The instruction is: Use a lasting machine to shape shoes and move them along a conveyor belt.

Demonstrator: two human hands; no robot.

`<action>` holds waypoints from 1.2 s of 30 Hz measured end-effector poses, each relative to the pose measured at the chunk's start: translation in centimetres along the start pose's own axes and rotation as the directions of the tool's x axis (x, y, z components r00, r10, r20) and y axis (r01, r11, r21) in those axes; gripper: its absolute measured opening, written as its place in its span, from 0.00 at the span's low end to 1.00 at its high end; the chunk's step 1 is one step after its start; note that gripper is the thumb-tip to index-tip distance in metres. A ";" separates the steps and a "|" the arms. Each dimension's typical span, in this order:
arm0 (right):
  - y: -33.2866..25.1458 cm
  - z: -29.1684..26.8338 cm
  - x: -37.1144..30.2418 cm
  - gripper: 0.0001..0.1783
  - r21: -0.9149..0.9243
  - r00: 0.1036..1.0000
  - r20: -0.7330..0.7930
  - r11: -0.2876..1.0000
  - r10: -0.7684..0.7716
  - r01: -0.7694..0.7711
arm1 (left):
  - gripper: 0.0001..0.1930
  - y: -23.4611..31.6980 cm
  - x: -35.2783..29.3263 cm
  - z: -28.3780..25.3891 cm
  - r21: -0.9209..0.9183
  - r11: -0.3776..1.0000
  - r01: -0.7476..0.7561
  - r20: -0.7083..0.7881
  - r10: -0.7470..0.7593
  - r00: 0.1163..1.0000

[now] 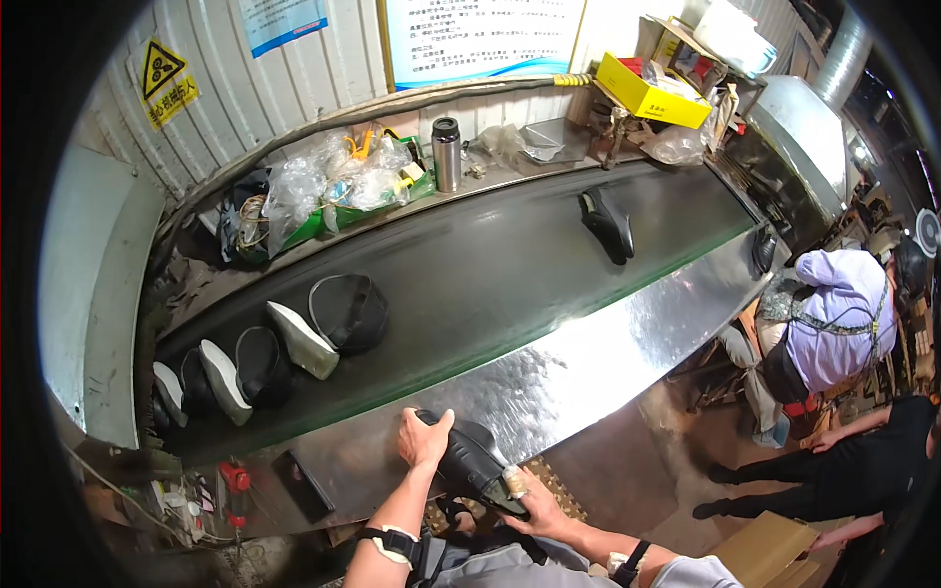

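A black shoe (469, 461) is held slantwise between my two hands, over the near edge of the shiny metal ledge. My left hand (423, 441) is closed on its upper left end, with the thumb along the edge of the opening. My right hand (541, 505) grips the lower right end; a pale wrapping shows around one of its fingers. The underside of the shoe is hidden. Ahead lies a dark conveyor belt (470, 284), where another black shoe (610, 230) rests toward the far right.
On the belt's left stand pale soles (302, 338) and black shoe parts (349, 312). A steel flask (446, 162), plastic bags (304, 196) and a yellow box (652, 93) line the back. A red-handled tool (235, 485) lies left. Two people (843, 314) are at right.
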State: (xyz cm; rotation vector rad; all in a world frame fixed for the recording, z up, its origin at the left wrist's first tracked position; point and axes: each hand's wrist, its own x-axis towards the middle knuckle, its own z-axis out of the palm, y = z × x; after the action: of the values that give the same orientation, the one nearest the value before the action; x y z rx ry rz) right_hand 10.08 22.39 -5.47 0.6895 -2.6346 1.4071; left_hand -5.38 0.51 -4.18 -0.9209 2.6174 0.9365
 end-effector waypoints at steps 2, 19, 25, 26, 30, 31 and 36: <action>0.6 0.0 0.3 0.40 0.058 1.000 0.003 0.998 -0.024 0.024 | 0.32 0.0 0.1 0.1 -0.040 0.999 0.002 -0.056 -0.004 0.998; -11.3 3.0 14.1 0.34 0.264 0.571 0.755 0.646 0.324 -0.716 | 0.22 -11.9 -9.2 -15.8 -0.592 0.806 0.013 -0.300 -0.235 0.925; -22.2 12.0 11.3 0.33 0.518 0.608 0.787 0.646 -0.102 -0.561 | 0.21 -22.1 -19.7 -24.3 -0.617 0.783 -0.079 -0.645 -0.445 0.622; -24.3 13.6 10.3 0.31 0.496 0.587 0.801 0.678 -0.115 -0.543 | 0.21 -23.9 -21.6 -25.5 -0.650 0.759 -0.047 -0.652 -0.524 0.548; -33.2 18.2 4.2 0.29 0.478 0.443 0.870 0.591 -0.216 -0.650 | 0.21 -33.3 -32.5 -29.9 -0.684 0.701 -0.204 -0.729 -0.648 0.218; -35.4 19.1 2.7 0.29 0.449 0.386 0.892 0.566 -0.235 -0.692 | 0.22 -36.8 -36.0 -31.2 -0.668 0.724 -0.169 -0.740 -0.670 0.057; -45.2 23.0 -4.7 0.27 0.435 0.321 0.899 0.516 -0.299 -0.738 | 0.52 -50.6 -46.4 -35.3 -0.633 0.773 0.044 -0.659 -0.509 -0.554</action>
State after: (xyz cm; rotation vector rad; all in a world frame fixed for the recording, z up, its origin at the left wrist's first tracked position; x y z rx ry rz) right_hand 36.54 -16.09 14.79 1.6541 -2.4459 3.4165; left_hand 62.75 -29.64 15.98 -4.0281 2.0296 -0.1316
